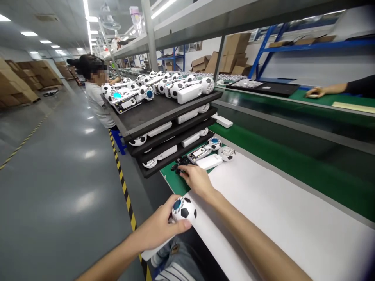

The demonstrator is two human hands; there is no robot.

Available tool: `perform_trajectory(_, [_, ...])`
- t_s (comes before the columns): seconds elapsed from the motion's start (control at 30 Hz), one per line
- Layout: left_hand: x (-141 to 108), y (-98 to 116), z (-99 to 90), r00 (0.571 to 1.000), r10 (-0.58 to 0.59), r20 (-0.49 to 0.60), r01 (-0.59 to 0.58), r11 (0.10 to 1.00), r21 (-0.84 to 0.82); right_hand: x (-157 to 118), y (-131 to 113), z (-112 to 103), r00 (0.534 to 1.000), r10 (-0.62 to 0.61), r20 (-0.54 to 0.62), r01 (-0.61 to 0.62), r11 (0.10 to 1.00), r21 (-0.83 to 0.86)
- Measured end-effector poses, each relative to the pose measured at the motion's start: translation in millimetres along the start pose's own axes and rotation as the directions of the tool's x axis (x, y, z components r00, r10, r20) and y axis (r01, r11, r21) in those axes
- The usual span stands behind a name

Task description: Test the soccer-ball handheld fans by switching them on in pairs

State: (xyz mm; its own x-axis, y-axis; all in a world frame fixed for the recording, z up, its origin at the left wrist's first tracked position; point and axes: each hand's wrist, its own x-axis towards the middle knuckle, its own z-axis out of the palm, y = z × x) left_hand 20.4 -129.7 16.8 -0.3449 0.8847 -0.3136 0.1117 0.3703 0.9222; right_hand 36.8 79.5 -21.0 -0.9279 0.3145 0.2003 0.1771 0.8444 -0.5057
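Note:
My left hand (158, 226) holds a white ball shell with black soccer-style patches and a blue disc (184, 209) in its fingers. My right hand (197, 180) lies on the green bench mat (175, 175), its fingertips touching a cluster of small black parts (181, 164). I cannot tell if it grips them. Just beyond sit an opened white electronic unit (199, 153), a white rectangular case (209, 161) and two more patterned ball shells (214, 143) (226, 153).
A stacked rack of black trays (164, 117) loaded with patterned balls and white units stands beyond my hands. A white sheet (278, 203) covers the bench to the right. A co-worker (96, 97) stands left of the rack, and another person's hand (315, 92) rests on a far bench.

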Motion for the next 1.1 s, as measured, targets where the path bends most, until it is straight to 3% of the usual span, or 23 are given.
perform_trajectory(0.2, [-1,-14,-16.9,0.996,-0.045,-0.074,0.041,0.998,-0.05,12,7,14,0.987,-0.153,-0.056,0.149,0.986,-0.076])
perform_trajectory(0.37, [10,-15,-22.7,0.992,-0.027,-0.125,0.02,0.998,-0.058,-12,16,5,0.918,-0.261,-0.298,0.258,0.965,-0.049])
perform_trajectory(0.43, [15,-11,-22.2,0.989,0.001,-0.147,-0.011,0.998,-0.067,-30,18,-10,0.81,-0.365,-0.46,0.359,0.928,-0.103])
perform_trajectory(0.5, [21,-2,-19.3,0.987,0.041,-0.157,-0.055,0.995,-0.088,-50,18,-31,0.617,-0.529,-0.584,0.487,0.838,-0.245])
perform_trajectory(0.53, [25,3,-16.9,0.985,0.064,-0.158,-0.082,0.991,-0.111,-60,17,-43,0.522,-0.61,-0.597,0.537,0.778,-0.326])
perform_trajectory(0.57, [28,9,-13.6,0.985,0.086,-0.152,-0.108,0.984,-0.143,-70,15,-56,0.458,-0.678,-0.575,0.572,0.72,-0.393])
perform_trajectory(0.6, [31,15,-9.6,0.984,0.108,-0.142,-0.134,0.973,-0.188,-80,13,-68,0.437,-0.726,-0.531,0.596,0.676,-0.434])
perform_trajectory(0.7, [39,36,6.3,0.979,0.18,-0.096,-0.203,0.91,-0.362,-105,3,-99,0.474,-0.784,-0.401,0.627,0.62,-0.472])
perform_trajectory(0.77, [43,51,19.1,0.969,0.235,-0.073,-0.242,0.854,-0.461,-118,-2,-111,0.475,-0.794,-0.38,0.617,0.608,-0.5])
perform_trajectory(0.97, [45,83,55.8,0.943,0.331,-0.031,-0.29,0.772,-0.566,-147,10,-114,0.385,-0.744,-0.546,0.521,0.663,-0.537])
perform_trajectory(1.1, [46,90,72.4,0.935,0.353,-0.02,-0.301,0.765,-0.57,-162,10,-118,0.397,-0.697,-0.597,0.492,0.711,-0.503])
